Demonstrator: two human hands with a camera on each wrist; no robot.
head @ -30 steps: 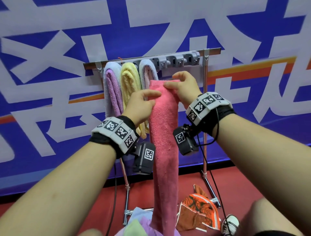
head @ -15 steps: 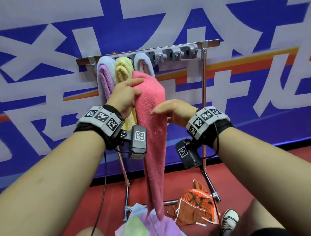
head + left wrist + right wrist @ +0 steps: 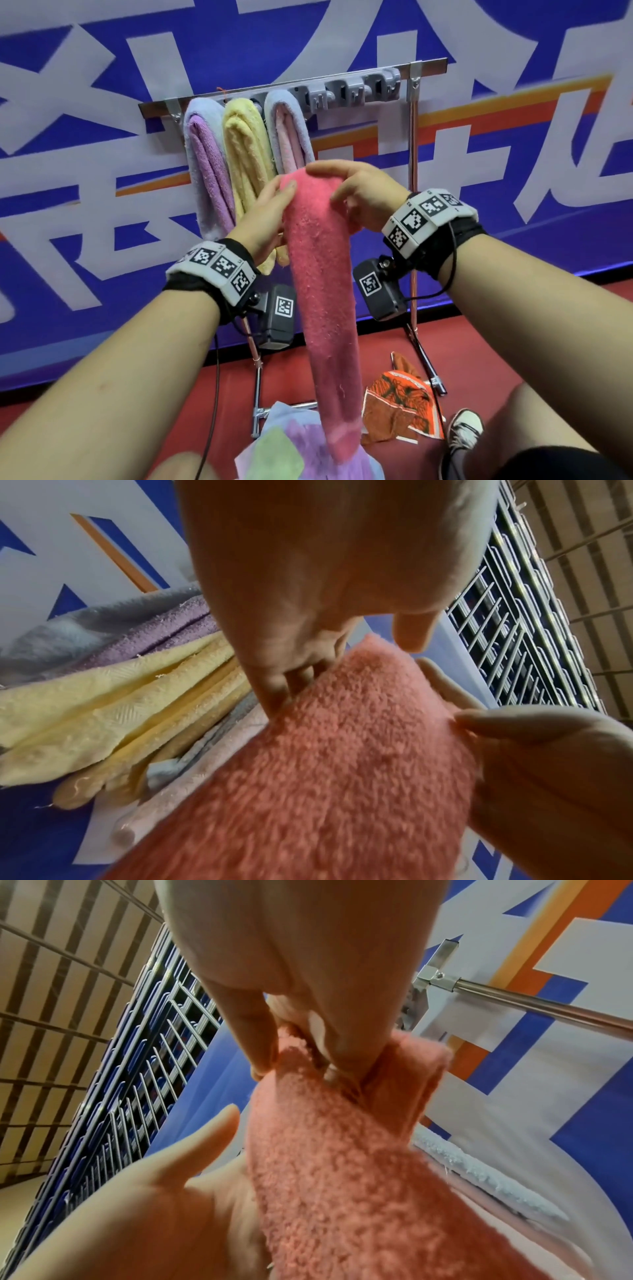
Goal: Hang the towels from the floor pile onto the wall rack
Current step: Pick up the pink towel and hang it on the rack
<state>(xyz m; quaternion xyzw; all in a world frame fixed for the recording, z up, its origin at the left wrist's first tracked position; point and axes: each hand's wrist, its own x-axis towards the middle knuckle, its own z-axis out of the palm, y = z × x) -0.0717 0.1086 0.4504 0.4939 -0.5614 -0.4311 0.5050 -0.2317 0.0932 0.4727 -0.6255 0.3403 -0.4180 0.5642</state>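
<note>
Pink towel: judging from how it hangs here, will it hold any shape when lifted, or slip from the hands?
The pink towel probably stays floppy: it droops straight down from the left hand and right hand. Its fuzzy pile likely resists slipping. It seems light, since a fingertip hold carries it.

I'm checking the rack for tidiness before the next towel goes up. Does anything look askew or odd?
Nothing stands out on the rack: the three hung towels sit folded side by side. The pink towel is held at its fold by the left hand and right hand, not yet hung.
</note>
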